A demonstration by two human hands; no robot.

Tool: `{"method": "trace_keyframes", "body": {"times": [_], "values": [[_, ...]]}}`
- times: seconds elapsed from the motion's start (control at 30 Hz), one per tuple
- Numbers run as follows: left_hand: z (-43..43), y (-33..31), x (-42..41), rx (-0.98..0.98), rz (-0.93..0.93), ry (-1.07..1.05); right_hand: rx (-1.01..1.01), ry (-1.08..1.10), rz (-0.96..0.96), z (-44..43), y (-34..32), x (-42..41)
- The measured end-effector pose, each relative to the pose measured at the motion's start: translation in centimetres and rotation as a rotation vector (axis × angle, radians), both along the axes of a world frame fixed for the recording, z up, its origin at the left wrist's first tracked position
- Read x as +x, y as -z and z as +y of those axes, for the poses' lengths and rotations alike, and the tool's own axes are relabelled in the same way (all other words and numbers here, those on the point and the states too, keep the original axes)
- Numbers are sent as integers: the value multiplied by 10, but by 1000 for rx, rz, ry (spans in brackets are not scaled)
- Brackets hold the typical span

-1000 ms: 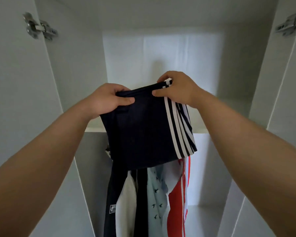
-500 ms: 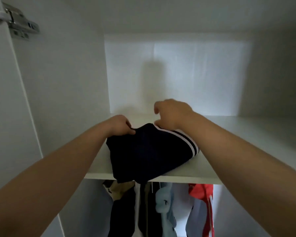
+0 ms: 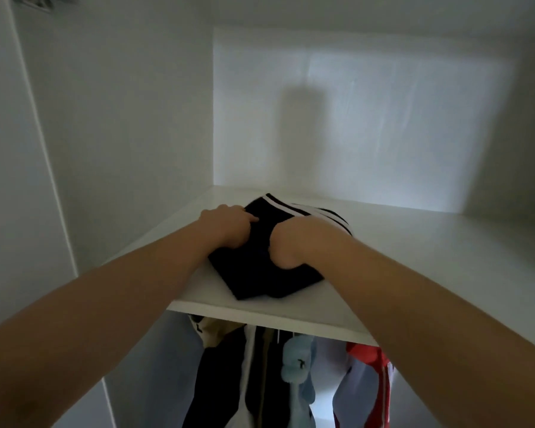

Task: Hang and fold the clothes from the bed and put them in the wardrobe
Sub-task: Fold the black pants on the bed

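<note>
A folded dark navy garment [image 3: 260, 279] with white stripes along its far edge lies flat on the white upper shelf [image 3: 414, 273] of the wardrobe, close to the shelf's front edge. My left hand [image 3: 229, 223] holds the garment's left side, thumb on top and fingers curled at the edge. My right hand [image 3: 291, 245] is bent down at the wrist onto the middle of the garment. Its fingers are hidden, so its grip is unclear.
Below the shelf hang several clothes: a dark piece [image 3: 217, 381], a light blue one [image 3: 297, 366] and a red and white one [image 3: 371, 366]. The wardrobe's left wall [image 3: 121, 118] stands close by. Bare shelf stretches to the right and behind the garment.
Both hands carried the garment up from in front of the wardrobe, laid it on the shelf and slid it further in. My right hand moved from its striped corner to its middle.
</note>
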State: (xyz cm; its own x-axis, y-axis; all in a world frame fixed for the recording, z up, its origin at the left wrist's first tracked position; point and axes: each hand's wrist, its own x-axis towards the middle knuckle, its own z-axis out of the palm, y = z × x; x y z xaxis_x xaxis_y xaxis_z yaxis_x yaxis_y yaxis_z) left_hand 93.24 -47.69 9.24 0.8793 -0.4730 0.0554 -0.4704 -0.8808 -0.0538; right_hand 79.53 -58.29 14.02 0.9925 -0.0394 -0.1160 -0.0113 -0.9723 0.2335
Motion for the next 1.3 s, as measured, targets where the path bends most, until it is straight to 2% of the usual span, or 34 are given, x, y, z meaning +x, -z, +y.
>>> {"method": "trace_keyframes", "body": {"times": [0.1,0.17,0.23,0.37,0.67,0.8,1.0,1.2,1.3], "values": [[6,-11,10,117,-10,-264,60,-15,-136,-6,-4,25],[13,-16,17,149,-80,-318,105,-29,-289,-8,4,35],[18,-15,24,164,-83,-273,142,-35,-325,-3,16,42],[22,-2,37,166,116,-197,211,-37,-165,7,33,53],[23,2,103,20,87,-114,226,15,-88,3,38,107],[29,17,130,-86,20,-89,320,49,-199,-2,61,119],[35,30,145,-187,-23,-51,261,-39,-338,-9,78,122],[31,2,103,18,113,-115,607,16,-441,-21,52,99],[26,-21,53,68,66,-111,743,78,-451,-36,35,71]]}}
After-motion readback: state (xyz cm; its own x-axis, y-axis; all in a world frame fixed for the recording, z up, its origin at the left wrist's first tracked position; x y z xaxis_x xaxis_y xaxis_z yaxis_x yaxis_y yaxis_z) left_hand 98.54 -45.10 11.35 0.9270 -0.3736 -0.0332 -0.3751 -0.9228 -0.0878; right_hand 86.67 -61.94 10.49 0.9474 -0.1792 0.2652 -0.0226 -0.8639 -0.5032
